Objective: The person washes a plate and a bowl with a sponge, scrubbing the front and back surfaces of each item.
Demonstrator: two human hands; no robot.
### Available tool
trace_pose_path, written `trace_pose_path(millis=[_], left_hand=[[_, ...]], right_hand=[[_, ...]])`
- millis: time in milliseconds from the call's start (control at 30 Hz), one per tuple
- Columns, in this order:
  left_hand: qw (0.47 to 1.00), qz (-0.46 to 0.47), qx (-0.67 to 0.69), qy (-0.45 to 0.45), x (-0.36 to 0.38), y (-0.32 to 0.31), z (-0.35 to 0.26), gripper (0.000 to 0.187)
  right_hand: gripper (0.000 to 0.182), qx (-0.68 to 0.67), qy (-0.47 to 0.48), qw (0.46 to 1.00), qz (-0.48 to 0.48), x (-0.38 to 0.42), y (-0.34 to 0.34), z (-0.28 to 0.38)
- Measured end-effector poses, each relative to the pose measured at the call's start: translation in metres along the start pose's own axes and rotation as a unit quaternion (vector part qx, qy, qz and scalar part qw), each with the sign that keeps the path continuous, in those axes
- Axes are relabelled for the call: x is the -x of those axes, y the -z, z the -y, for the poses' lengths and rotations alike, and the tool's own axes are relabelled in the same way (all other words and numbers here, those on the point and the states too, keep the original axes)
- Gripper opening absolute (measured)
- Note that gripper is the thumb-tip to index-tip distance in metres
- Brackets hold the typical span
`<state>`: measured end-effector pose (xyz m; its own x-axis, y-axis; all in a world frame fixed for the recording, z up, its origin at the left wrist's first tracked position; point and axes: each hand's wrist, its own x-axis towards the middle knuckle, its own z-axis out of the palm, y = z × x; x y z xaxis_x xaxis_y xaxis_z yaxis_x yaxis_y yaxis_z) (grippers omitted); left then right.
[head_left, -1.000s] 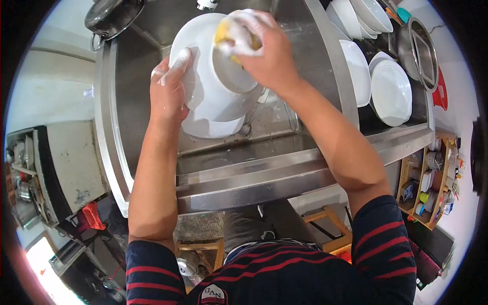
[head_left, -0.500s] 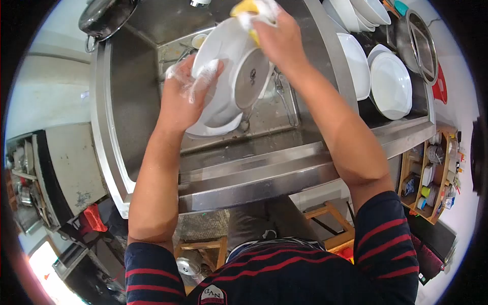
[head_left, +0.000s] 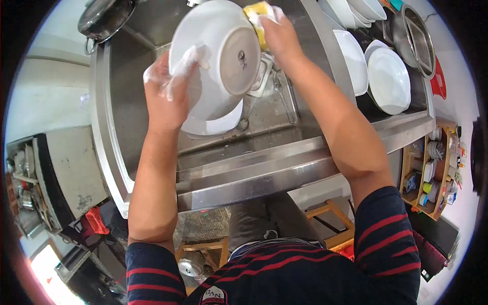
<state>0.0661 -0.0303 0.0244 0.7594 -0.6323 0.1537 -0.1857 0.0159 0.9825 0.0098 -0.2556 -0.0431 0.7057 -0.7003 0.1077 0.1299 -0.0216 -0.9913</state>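
Observation:
A white dish (head_left: 239,61) is tilted up over the sink with its underside and foot ring toward me; a small dark mark shows on the base. My left hand (head_left: 170,91), soapy at the fingers, is closed on its left edge. My right hand (head_left: 281,40) grips a yellow sponge (head_left: 258,18) covered in suds, pressed against the dish's upper right rim. Below, another white plate (head_left: 218,123) lies in the metal sink (head_left: 208,148). A fork (head_left: 279,87) and other cutlery rest on the sink floor, near a small squarish white dish (head_left: 260,84).
Right of the basin stand white bowls (head_left: 351,12), a rectangular white dish (head_left: 351,61), a round white plate (head_left: 390,81) and a steel pan (head_left: 414,40). A dark pot (head_left: 105,20) sits at the upper left corner. The sink's front edge (head_left: 254,178) runs before me.
The dish has turned more of its underside toward me and shifted slightly left with my left hand. My right hand and sponge have moved slightly right and down along the rim.

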Motion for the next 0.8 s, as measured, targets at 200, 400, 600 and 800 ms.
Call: trace_pose_path(millis=[200, 400, 600, 800], left_hand=[[0.973, -0.186, 0.135, 0.005, -0.006, 0.009, 0.007, 0.028], [0.926, -0.276, 0.246, 0.073, -0.017, 0.023, 0.010, 0.036], [0.867, -0.356, 0.317, 0.147, -0.024, 0.031, 0.020, 0.036], [0.876, -0.297, 0.343, 0.162, -0.027, 0.037, 0.025, 0.036]], right_hand=[[0.046, -0.041, -0.135, 0.988, -0.066, 0.018, -0.031, -0.010], [0.044, 0.077, 0.013, 0.997, -0.004, 0.050, -0.055, 0.011], [0.050, 0.206, 0.245, 0.942, 0.099, 0.091, -0.078, 0.039], [0.051, 0.314, 0.444, 0.821, 0.172, 0.072, -0.054, 0.041]])
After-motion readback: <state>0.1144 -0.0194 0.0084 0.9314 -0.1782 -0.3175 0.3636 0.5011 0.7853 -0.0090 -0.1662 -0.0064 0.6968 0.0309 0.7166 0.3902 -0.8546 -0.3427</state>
